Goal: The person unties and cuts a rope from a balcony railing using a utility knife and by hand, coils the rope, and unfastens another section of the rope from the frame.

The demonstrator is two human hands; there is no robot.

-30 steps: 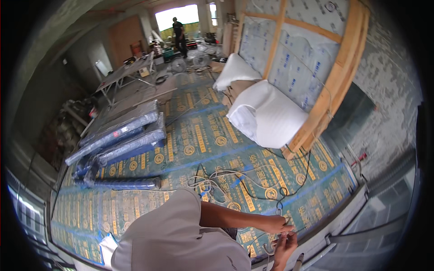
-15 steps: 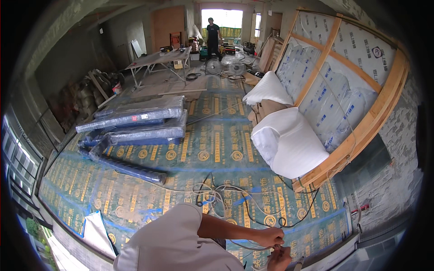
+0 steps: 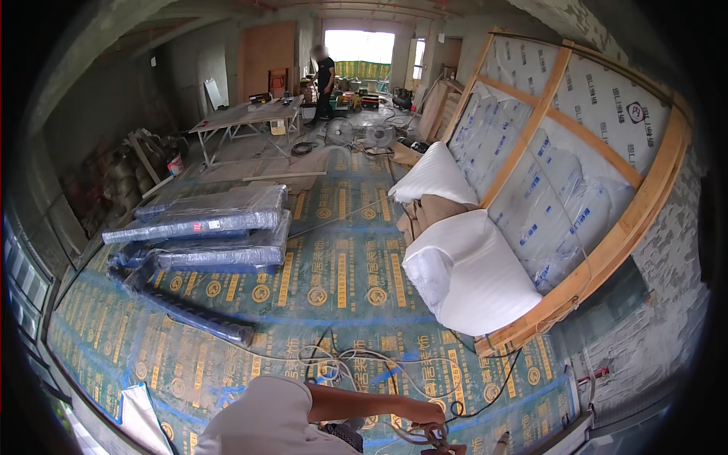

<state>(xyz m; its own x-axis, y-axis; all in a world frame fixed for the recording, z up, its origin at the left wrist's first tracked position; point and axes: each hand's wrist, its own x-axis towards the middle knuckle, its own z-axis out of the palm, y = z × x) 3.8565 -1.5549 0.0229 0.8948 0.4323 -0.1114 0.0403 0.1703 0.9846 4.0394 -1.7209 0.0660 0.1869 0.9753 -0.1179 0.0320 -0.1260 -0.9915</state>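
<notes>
My left hand [image 3: 426, 412] reaches across from the bare forearm and white sleeve at the lower middle. Its fingers are closed around a grey cable [image 3: 435, 435], which bends in small loops there. Just below, at the picture's lower edge, my right hand [image 3: 449, 450] is partly cut off; its fingers seem closed on the same cable. Beyond my hands, tangled loops of pale and black cable [image 3: 350, 362] lie on the green printed floor covering [image 3: 262, 318].
Wrapped long packages [image 3: 205, 216] lie stacked at left. A wooden crate frame [image 3: 523, 133] with wrapped panels leans at right, white foam sheets [image 3: 485, 273] before it. Farther back are a work table [image 3: 246, 115], two round fans [image 3: 339, 132] and a person [image 3: 324, 82] in dark clothes.
My view has shifted, and my hands now appear lower and farther left. Loops of cable show between them. The person at the back has moved left, nearer the table, and turned.
</notes>
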